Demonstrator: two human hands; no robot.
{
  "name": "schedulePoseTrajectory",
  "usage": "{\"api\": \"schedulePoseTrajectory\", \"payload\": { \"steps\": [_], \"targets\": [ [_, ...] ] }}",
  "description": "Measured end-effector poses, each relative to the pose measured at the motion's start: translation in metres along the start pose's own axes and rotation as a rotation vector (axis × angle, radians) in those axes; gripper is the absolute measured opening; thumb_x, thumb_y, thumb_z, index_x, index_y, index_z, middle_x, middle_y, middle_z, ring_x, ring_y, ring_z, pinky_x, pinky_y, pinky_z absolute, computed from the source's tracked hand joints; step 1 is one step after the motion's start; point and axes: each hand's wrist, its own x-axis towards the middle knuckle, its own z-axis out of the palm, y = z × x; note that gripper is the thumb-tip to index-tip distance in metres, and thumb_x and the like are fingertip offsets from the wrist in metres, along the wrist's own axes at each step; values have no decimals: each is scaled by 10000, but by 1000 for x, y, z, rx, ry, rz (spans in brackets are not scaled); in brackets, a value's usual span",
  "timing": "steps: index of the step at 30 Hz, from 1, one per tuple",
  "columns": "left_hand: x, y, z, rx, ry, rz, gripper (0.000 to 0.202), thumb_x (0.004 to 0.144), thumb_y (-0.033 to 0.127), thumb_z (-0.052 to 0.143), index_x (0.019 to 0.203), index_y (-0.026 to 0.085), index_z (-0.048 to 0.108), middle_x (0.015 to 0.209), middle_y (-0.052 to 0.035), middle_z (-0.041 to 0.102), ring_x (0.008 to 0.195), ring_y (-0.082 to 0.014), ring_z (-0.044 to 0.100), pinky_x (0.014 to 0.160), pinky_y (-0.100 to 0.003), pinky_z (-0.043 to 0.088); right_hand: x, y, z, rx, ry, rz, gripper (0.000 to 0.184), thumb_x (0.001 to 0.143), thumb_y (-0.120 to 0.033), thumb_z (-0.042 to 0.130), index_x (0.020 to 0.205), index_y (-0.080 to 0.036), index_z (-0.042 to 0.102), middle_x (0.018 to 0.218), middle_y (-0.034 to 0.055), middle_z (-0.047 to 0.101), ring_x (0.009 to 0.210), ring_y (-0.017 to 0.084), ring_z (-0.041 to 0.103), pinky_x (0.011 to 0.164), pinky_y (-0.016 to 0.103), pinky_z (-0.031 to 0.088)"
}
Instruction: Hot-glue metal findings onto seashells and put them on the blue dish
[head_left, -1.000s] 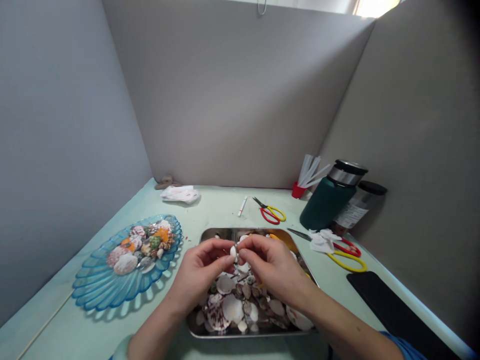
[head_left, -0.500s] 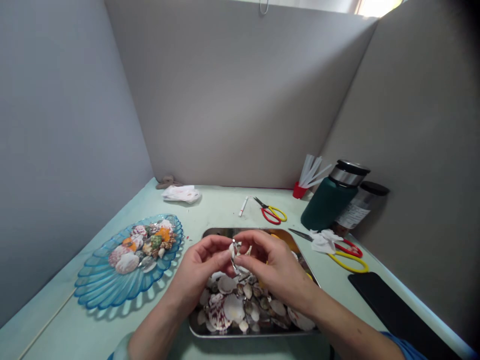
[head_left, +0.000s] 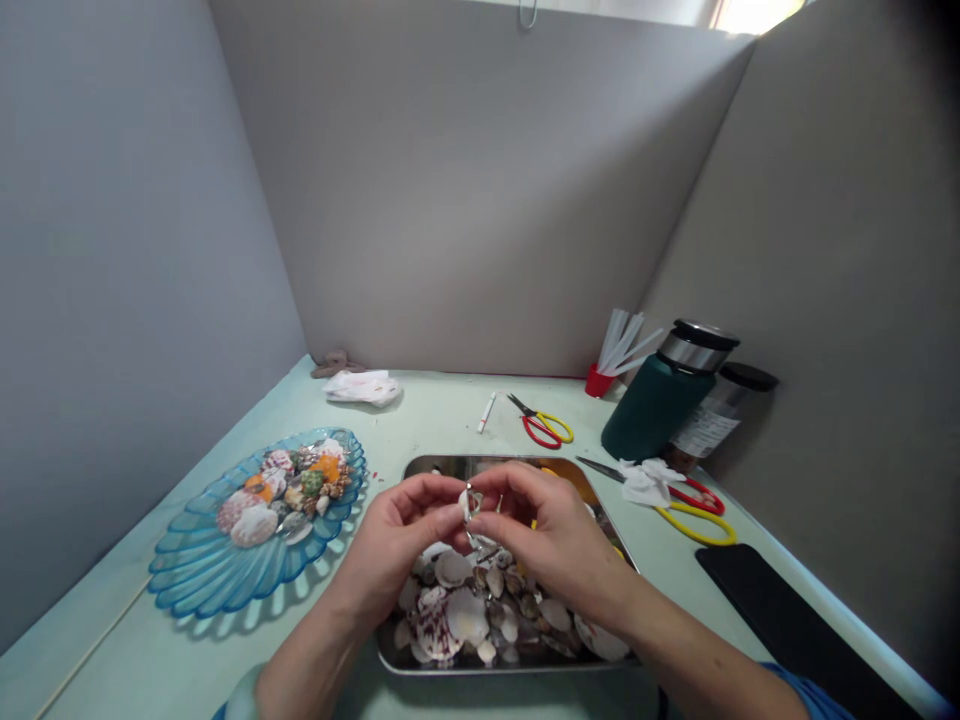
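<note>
My left hand point(head_left: 401, 530) and my right hand point(head_left: 555, 535) meet above a metal tray point(head_left: 456, 464). Pinched between their fingertips is a small white shell point(head_left: 466, 504) with a thin silvery metal piece; the fingers hide much of it. Both hands are closed on it. Below lie many shells in the tray, among them a white scallop shell point(head_left: 466, 616) and a purple-speckled one point(head_left: 437, 634). Something yellow in the tray is partly covered by my right hand.
At left stands a blue shell-shaped dish point(head_left: 225, 585) of colourful shells. Behind the tray lie small scissors point(head_left: 546, 428) and a white marker point(head_left: 487, 412). To the right are larger scissors point(head_left: 697, 520), crumpled tissue point(head_left: 649, 483), a green bottle point(head_left: 656, 405) and a black flat object point(head_left: 787, 620).
The shell and metal piece have turned slightly between my fingertips. Both hands stay almost in the same place.
</note>
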Motion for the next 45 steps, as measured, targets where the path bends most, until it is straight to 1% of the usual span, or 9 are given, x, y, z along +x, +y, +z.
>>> {"api": "schedulePoseTrajectory", "payload": {
  "steps": [4,8,18,28,33,38,40,42,45],
  "targets": [
    [0,-1,1,-11,-1,14,195,724,231,711,892,160,641,659,2,669,573,-106,612,597,-217,479,0,0,0,-7,-2,-13,175,770,-148,646,933,-212,651,752,-24,623,651,113,546,578,219,394],
    [-1,0,0,14,-5,11,170,727,226,707,866,144,654,680,-11,674,583,-106,607,604,-221,481,1,-4,-2,-49,-2,-28,166,764,-127,651,912,-203,654,757,-25,619,675,117,548,595,225,389],
    [0,1,0,1,-1,6,170,711,230,715,852,146,671,708,-21,675,586,-118,600,602,-240,486,-2,-5,-3,-128,18,-161,151,779,-134,656,916,-194,639,794,0,610,710,135,550,638,249,392],
    [-1,0,-1,6,-2,15,191,705,246,720,852,142,657,696,-24,668,585,-120,593,599,-242,480,0,-5,-4,-149,-6,-172,145,783,-142,647,919,-192,635,800,7,604,718,139,549,639,252,395],
    [0,-2,0,-40,-34,29,172,730,233,705,865,156,631,717,-13,666,603,-113,602,619,-240,482,0,-3,-2,-114,-21,-144,189,775,-116,641,944,-198,623,839,4,613,742,138,561,657,251,407],
    [0,-2,1,-114,3,20,174,754,211,685,917,172,638,822,-27,682,645,-117,615,636,-256,502,-1,-1,2,46,-28,-86,373,787,-105,613,1131,-228,538,886,-7,636,670,110,568,617,227,433],
    [-1,-1,1,-131,21,13,204,746,216,693,941,172,651,849,-42,691,677,-129,622,644,-262,509,-1,0,4,26,-11,-73,324,778,-125,628,1078,-227,559,876,-9,633,676,113,562,608,224,427],
    [-1,-1,1,-136,28,3,231,733,221,705,954,167,665,859,-51,698,690,-132,623,642,-256,510,-1,0,4,-34,15,-64,212,769,-158,650,963,-218,591,827,-14,623,679,120,550,599,225,410],
    [-1,-2,1,-122,15,-9,236,721,223,714,947,163,676,816,-39,693,638,-114,610,622,-242,506,-1,1,4,-102,47,-75,109,773,-166,650,860,-209,598,768,-20,604,658,120,534,594,228,388]
  ]
}}
